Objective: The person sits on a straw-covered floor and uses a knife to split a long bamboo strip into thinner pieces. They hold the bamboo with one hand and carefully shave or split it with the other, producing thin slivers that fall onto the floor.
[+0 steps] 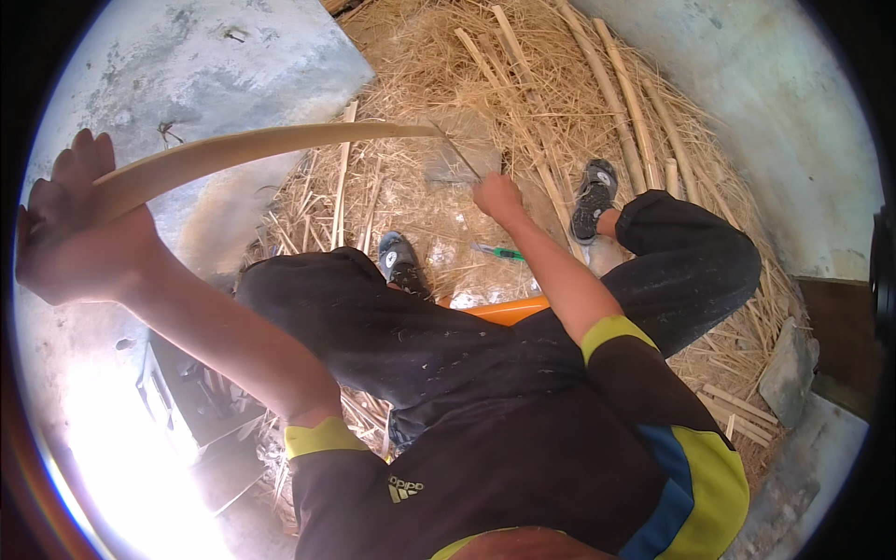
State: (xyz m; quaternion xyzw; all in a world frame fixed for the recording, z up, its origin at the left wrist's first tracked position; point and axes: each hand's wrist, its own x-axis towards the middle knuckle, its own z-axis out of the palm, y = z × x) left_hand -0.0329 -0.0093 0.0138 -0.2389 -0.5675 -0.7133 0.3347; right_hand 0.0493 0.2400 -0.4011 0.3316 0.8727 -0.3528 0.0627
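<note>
My left hand (89, 233), raised at the far left, grips one end of a long pale bamboo strip (271, 142). The strip bows across to the middle and narrows toward its far end. My right hand (499, 198) is closed around a knife, its handle hidden in the fist. The knife's thin dark blade (455, 149) slants up and left and meets the strip's far end; whether it cuts in is too small to tell. Below that end lies a flat grey stone (464, 161) on the floor.
Shavings (429, 70) litter the ground around my shoes. Several bamboo poles (623, 93) lie at the upper right. A green utility knife (504, 253) rests between my feet, in front of an orange seat edge (509, 310). Pale walls (233, 65) stand on both sides; a rock (789, 371) sits at right.
</note>
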